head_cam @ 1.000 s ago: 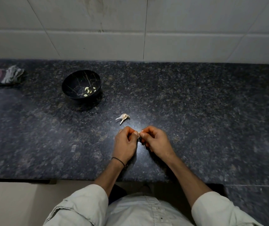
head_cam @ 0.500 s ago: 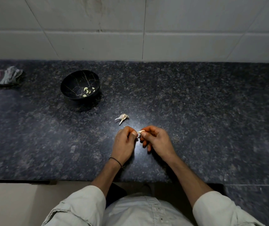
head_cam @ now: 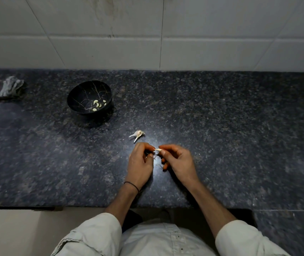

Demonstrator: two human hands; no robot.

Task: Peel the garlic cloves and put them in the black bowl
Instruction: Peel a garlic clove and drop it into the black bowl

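A pale garlic clove [head_cam: 158,149], small and pointed, was pinched between the fingertips of both hands above the dark speckled bench [head_cam: 221,126]. The left hand [head_cam: 141,164] and the right hand [head_cam: 178,160] each closed narrowly on it, fingers curled; most of the clove was hidden by them and blurred. Dark scraps below the fingers were too small to make out. Just beyond the hands lay a whitish garlic piece [head_cam: 137,134] with papery tails. Farther left stood the black bowl [head_cam: 89,97], holding about 5 peeled cloves [head_cam: 97,104]. A crumpled cloth [head_cam: 7,87] sat at the far left by the tiled wall [head_cam: 202,34].
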